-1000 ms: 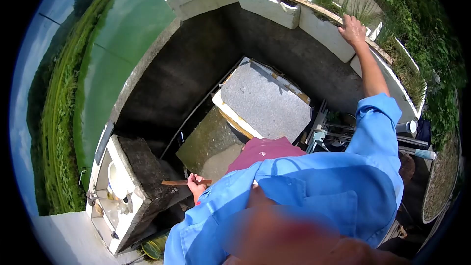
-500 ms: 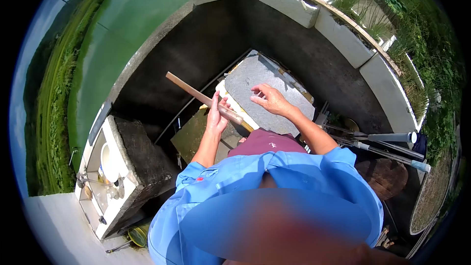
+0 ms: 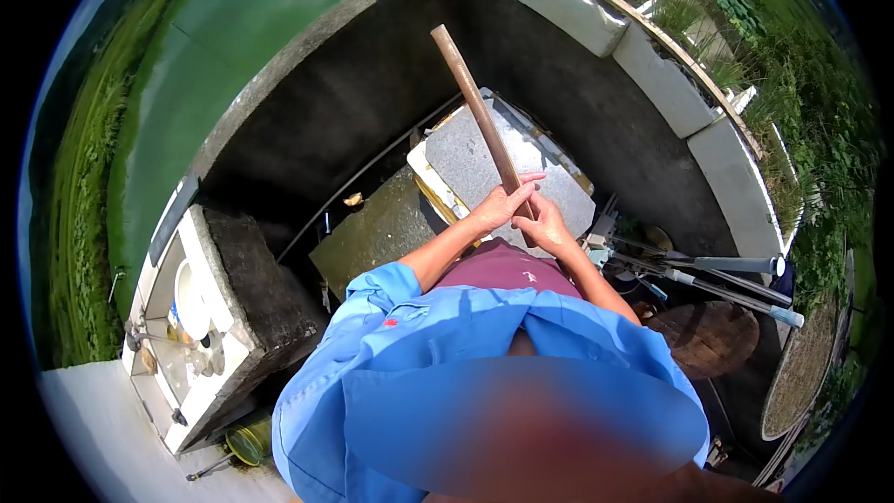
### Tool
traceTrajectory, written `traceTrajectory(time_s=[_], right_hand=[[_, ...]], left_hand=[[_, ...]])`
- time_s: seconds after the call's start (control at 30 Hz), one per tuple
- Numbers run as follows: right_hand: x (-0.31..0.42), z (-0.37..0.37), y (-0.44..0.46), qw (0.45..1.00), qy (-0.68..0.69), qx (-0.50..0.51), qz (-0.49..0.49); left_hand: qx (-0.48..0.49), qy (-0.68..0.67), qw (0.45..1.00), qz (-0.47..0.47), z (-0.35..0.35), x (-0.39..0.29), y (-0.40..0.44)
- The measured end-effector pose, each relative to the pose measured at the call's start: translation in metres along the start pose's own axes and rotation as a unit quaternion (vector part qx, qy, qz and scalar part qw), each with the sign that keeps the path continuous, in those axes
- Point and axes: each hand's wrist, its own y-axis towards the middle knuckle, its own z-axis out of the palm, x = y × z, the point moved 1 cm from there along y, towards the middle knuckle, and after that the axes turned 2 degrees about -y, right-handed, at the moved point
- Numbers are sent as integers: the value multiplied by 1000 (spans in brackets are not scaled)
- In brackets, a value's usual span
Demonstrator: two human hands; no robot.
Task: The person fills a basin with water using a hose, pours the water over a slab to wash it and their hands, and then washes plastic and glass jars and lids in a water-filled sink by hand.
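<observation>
A long brown wooden stick (image 3: 475,107) slants up and away from my body, its far end over the dark wall. Near its lower end, my left hand (image 3: 498,207) is closed round it from the left. My right hand (image 3: 548,225) grips it from the right, close beside the left one; some fingers of both hands are hidden. Beneath the stick lies a grey stone-like slab (image 3: 456,154), on top of a white box (image 3: 428,177) with yellowed edges.
At the left stands a white sink unit (image 3: 244,340) on a dark block. White planters (image 3: 652,74) with grass line the upper right wall. Several poles (image 3: 731,284) and a round wooden stump (image 3: 706,340) are at the right. A green net (image 3: 247,445) lies at lower left.
The stick has swung from pointing left to pointing up and away, over the slab. My right hand, open and empty before, has come onto the stick beside my left hand.
</observation>
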Motion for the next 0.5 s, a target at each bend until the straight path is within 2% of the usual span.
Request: traceTrajectory(time_s=[0.1, 0.2, 0.23, 0.27, 0.3, 0.43, 0.5], right_hand=[[-13, 5, 0, 997, 58, -36, -46], [-8, 5, -2, 994, 80, -61, -28], [-8, 3, -5, 994, 78, -69, -30], [-3, 0, -10, 992, 53, -109, -30], [3, -3, -14, 988, 27, -147, -27], [-10, -28, -42, 939, -70, -334, -34], [-14, -38, -63, 912, -15, -409, -33]], left_hand=[[53, 57, 997, -25, -1, -5, 1], [123, 100, 987, -29, -3, -9, 7], [134, 106, 985, 3, -7, 1, 11], [116, 134, 984, -23, -19, 17, 15], [101, 100, 987, -77, -23, 13, 12], [-32, 40, 988, -147, -82, 46, -4], [-120, 55, 967, -218, -123, 67, -27]])
